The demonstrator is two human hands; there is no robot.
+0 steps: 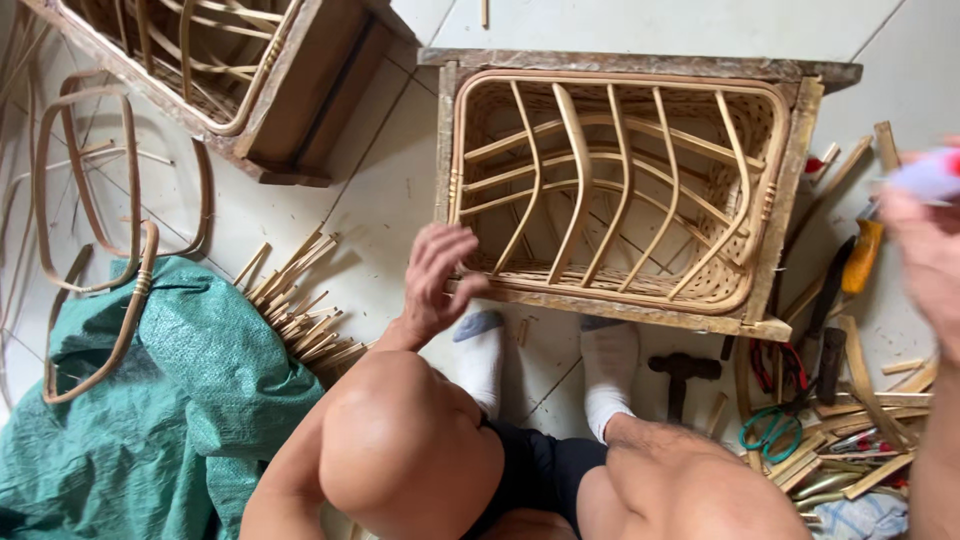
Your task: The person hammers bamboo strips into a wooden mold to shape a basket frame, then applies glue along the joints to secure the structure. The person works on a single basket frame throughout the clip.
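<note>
A half-woven rattan basket (620,190) sits inside a wooden frame mould (790,200) on the tiled floor in front of my knees. My left hand (440,280) rests with fingers spread on the near left corner of the frame, holding nothing. My right hand (925,260) is raised at the right edge, blurred, and seems to grip a small pale purple and red object (930,175). My feet in white socks (545,365) press against the frame's near side.
A second frame with a basket (230,70) lies at top left. Bent rattan hoops (90,230) and a green sack (150,400) with cut sticks (300,300) lie left. A hammer (680,375), green scissors (770,430), knives and wood strips clutter the right.
</note>
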